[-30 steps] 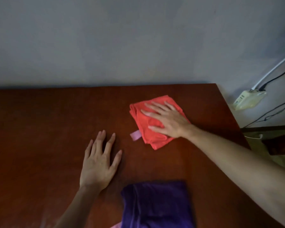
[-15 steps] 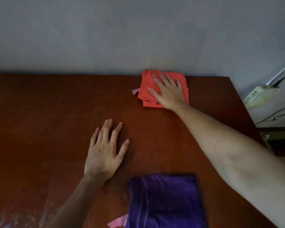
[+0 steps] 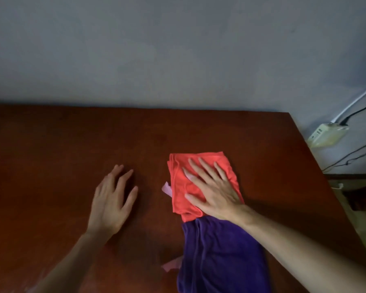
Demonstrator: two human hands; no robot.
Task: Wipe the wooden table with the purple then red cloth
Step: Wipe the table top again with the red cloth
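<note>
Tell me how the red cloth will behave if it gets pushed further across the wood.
The red cloth is soft and folded, so it will probably bunch rather than slide stiffly. Under the flat right hand it likely glides on the table. Its near edge meets the purple cloth, which may drag along.

your left hand (image 3: 110, 199) and right hand (image 3: 215, 190) bare; forearms bare, no sleeves, rings, watch visible.
</note>
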